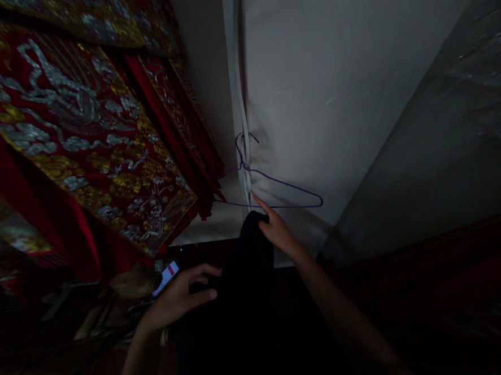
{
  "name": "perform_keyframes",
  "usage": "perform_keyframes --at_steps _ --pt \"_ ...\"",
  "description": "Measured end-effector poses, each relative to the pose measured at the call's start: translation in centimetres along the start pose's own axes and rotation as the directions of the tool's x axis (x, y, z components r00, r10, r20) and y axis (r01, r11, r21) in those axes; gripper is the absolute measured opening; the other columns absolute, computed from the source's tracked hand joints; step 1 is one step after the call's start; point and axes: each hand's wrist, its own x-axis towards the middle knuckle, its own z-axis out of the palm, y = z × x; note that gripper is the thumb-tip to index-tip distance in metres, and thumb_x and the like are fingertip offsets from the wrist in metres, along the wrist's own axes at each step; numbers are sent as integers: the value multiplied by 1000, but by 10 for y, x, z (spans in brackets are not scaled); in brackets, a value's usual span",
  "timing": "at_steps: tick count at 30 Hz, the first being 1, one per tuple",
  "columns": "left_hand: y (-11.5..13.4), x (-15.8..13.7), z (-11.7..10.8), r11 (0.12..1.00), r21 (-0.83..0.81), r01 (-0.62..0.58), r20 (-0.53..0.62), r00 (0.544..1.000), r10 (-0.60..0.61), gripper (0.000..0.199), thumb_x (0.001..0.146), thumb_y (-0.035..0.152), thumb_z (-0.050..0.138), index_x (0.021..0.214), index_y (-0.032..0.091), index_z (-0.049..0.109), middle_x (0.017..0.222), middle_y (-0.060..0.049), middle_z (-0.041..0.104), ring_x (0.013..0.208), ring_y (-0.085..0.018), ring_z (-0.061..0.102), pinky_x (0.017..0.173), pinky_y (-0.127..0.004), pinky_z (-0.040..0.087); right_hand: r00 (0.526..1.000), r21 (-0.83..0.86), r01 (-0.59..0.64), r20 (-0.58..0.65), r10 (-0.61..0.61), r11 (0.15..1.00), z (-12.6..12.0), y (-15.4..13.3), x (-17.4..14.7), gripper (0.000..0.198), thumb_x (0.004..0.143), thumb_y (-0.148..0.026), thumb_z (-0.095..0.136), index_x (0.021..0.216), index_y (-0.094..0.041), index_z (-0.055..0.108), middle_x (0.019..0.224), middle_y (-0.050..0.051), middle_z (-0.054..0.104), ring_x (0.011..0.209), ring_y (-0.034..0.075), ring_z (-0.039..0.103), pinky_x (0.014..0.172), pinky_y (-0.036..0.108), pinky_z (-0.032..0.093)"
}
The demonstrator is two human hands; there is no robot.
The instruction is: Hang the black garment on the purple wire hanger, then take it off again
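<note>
My right hand (276,229) pinches the top of a black cloth (253,238), with its index finger stretched up toward the lower bar of a purple wire hanger (284,182). The hanger hangs by its hook against a white cable or strip on the wall. Lower and to the left, my left hand (189,290) has thumb and fingers apart, its fingertips at the edge of the dark cloth. Whether they touch it I cannot tell. The cloth falls away below into deep shadow, and its lower shape is hidden.
A red hanging (98,123) with gold and silver embroidery covers the left side, its edge overlapping the hanger's left end. Behind stands a pale wall (333,80). A lit phone-like screen (166,277) shows past my left wrist, among dim, blurred objects.
</note>
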Motion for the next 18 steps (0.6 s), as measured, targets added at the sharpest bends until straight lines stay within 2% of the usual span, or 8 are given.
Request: perform_keyframes --at_steps 2,5,7,9,12,15,18 --pt "-10 0 2 995 95 18 -126 992 -6 36 80 46 74 108 23 74 114 -7 74 108 -28 67 96 -37 51 999 -112 -23 22 25 993 -5 11 6 49 69 -12 54 112 -24 75 109 2 77 106 22 67 103 38 46" --pt "-33 4 3 977 179 112 -330 943 -48 43 76 53 73 104 21 76 109 -8 76 106 -33 67 97 -43 51 1000 -261 -2 -14 -1 965 -30 16 6 35 68 -13 52 90 -22 77 86 2 76 82 22 68 83 34 50" --pt "-46 13 -1 966 223 127 -374 927 -36 42 77 55 69 101 21 77 105 -8 77 104 -34 68 97 -45 52 999 -316 34 -14 -41 948 -50 10 3 29 65 -12 50 77 -22 75 70 0 70 69 20 63 71 29 47" --pt "-50 26 -10 961 262 91 -369 930 12 36 81 51 63 98 23 78 103 -7 78 102 -34 70 97 -44 52 998 -328 68 38 -59 942 -65 -1 -1 23 61 -12 49 67 -21 69 59 -2 61 60 17 56 60 25 40" --pt "-44 49 -27 951 305 54 -433 897 88 36 78 43 56 99 23 77 106 -9 78 107 -35 69 101 -46 49 993 -329 87 102 -56 940 -74 -17 -4 13 60 -14 50 58 -20 61 53 -3 52 56 15 49 53 23 31" --pt "-31 65 -39 955 297 -3 -544 821 172 46 76 42 51 109 18 72 114 -13 75 117 -34 66 109 -47 44 996 -343 61 83 -34 937 -70 -27 -7 8 62 -17 52 55 -19 56 52 -4 47 55 14 46 51 23 27" --pt "-14 77 -42 966 232 -118 -602 762 238 48 83 42 46 118 16 67 117 -11 73 112 -29 66 106 -44 47 998 -317 52 51 -37 947 -61 -29 -15 8 63 -18 53 55 -19 53 52 -4 46 55 13 46 52 23 27"
